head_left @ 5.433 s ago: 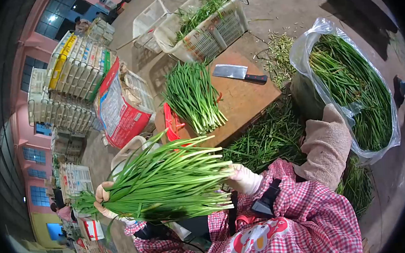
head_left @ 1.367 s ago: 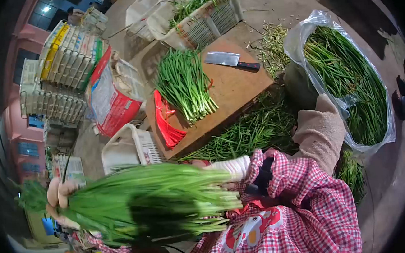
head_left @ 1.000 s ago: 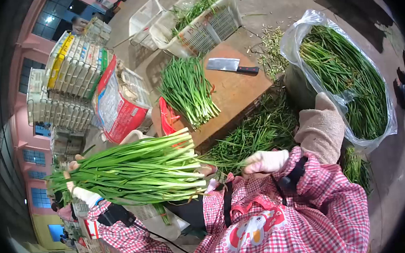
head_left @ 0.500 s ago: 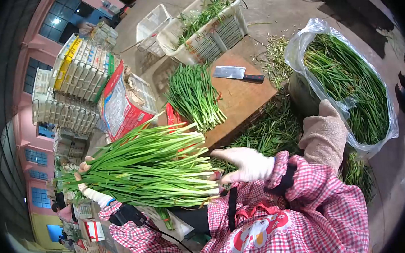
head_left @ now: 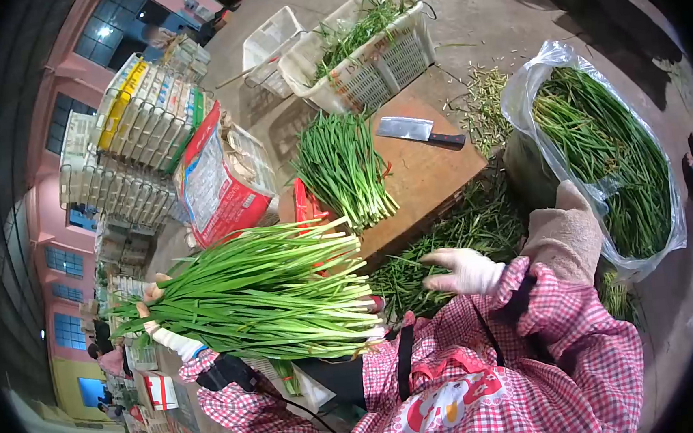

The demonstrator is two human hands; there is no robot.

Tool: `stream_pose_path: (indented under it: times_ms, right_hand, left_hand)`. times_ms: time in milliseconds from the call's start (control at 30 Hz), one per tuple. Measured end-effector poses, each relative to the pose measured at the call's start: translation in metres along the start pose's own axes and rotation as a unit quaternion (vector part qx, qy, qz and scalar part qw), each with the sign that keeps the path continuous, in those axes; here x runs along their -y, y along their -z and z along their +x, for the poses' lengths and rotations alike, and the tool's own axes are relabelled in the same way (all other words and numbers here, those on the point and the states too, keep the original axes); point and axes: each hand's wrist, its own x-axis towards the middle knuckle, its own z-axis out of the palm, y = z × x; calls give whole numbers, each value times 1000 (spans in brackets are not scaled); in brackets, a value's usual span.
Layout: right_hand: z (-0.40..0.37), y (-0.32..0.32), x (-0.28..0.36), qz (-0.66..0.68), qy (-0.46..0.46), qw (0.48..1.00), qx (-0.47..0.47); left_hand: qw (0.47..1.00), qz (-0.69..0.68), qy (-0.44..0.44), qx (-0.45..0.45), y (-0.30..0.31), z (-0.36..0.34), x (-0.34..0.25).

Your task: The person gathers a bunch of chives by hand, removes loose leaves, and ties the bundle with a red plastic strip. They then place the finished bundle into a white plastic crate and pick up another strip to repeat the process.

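My left hand, in a white glove with bare fingertips, is wrapped around the leafy end of a large bunch of garlic chives. The bunch lies sideways in front of me, pale stem ends pointing right. My right hand, in a similar glove, is empty with its fingers apart, just right of those stem ends. Beneath it are loose green leaves. Farther forward, another bunch of chives rests on a wooden board. A cleaver with a dark handle lies on the same board.
On the right stands a clear plastic bag full of green leaves. White crates sit beyond the board, one holding loose greens. A red-and-white sack is at left, near stacked crates. Cut stem bits litter the floor.
My right hand has moved right, away from the stem ends of the bunch. My left hand still grips the leafy end. The whole view has shifted slightly.
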Motion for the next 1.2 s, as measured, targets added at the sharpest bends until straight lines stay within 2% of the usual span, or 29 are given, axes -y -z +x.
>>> stream_pose_path:
  times_ms: [33, 67, 100, 133, 167, 233, 267, 300, 333, 367, 400, 433, 500, 567, 600, 633, 667, 700, 733, 767, 833, 900, 933, 1067, 1100, 1167, 1200]
  right_hand:
    - [14, -9, 12, 218, -61, 973, 35]
    - [23, -19, 28, 390, -55, 918, 34]
    - [33, -22, 45, 387, -20, 922, 10]
    - [43, -42, 47, 542, -45, 838, 36]
    - [52, -64, 46, 680, -70, 727, 61]
    - [65, -79, 59, 732, -133, 666, 57]
    - [55, -61, 82, 705, -171, 687, 41]
    - [56, -68, 76, 705, -173, 686, 44]
    - [56, -80, 63, 715, -124, 686, 48]
    - [55, -85, 53, 723, -75, 685, 53]
    - [43, -73, 49, 712, -115, 687, 92]
    - [36, -65, 35, 671, -50, 727, 136]
    - [20, -33, 3, 474, -15, 848, 236]
    - [1, -19, -42, 315, -40, 912, 258]
    - [-5, 5, -10, -3, -70, 954, 291]
    - [-11, 29, 21, -319, -92, 897, 293]
    - [-13, 34, 22, -491, -51, 832, 255]
    - [-14, 37, 30, -433, -85, 875, 201]
    - [-16, 36, 37, -292, -34, 948, 123]
    - [-20, 33, 45, -140, 17, 989, 42]
    - [-15, 26, 83, -47, 116, 990, -70]
    - [-4, 16, 103, -44, 123, 987, -98]
    - [1, 13, 111, -82, 96, 987, -95]
    - [25, -2, 117, -165, 54, 984, -45]
    - [30, -4, 119, -185, 39, 982, -23]
    - [36, -22, 108, -141, 60, 987, -54]
    - [40, -31, 102, -76, 95, 988, -97]
  left_hand:
    - [1000, -8, 5, -4, 1, 0, 3]
    - [999, -4, 4, 32, 19, 13, 3]
    - [999, -3, 2, 34, 18, 12, 5]
    - [999, 13, -8, 35, 15, 7, 9]
    - [999, 28, -18, 35, 13, 2, 14]
    - [998, 42, -14, 33, 0, -8, 18]
    - [999, 37, -6, 16, -1, -8, 18]
    - [999, 32, 1, 0, -2, -9, 18]
    - [993, 16, 26, 110, -3, -13, 19]
    - [994, 17, 25, 108, -5, -15, 20]
    - [996, 18, 19, 80, -7, -15, 20]
    - [998, 19, 13, 53, -7, -15, 20]
    - [996, 37, 17, 78, 7, -4, 16]
    - [997, 41, 4, 64, 8, -3, 15]
    - [997, 40, 2, 63, 6, -5, 16]
    - [998, 36, 4, 47, 2, -9, 16]
    - [999, 32, 7, 33, -1, -11, 18]
    - [999, 30, 7, 34, -1, -9, 20]
    - [999, 27, 14, 30, 1, -9, 22]
    - [999, 25, 21, 27, 3, -10, 23]
    - [1000, 25, 5, -2, -10, -21, 30]
    - [994, 26, 14, 102, -14, -24, 33]
    - [991, 63, -28, 111, -20, -32, 37]
    - [994, 64, -26, 80, -31, -44, 38]
    - [990, 45, 0, 134, -20, -36, 37]
    - [974, 16, 52, 222, -14, -30, 36]
    - [964, 9, 77, 254, -17, -32, 36]
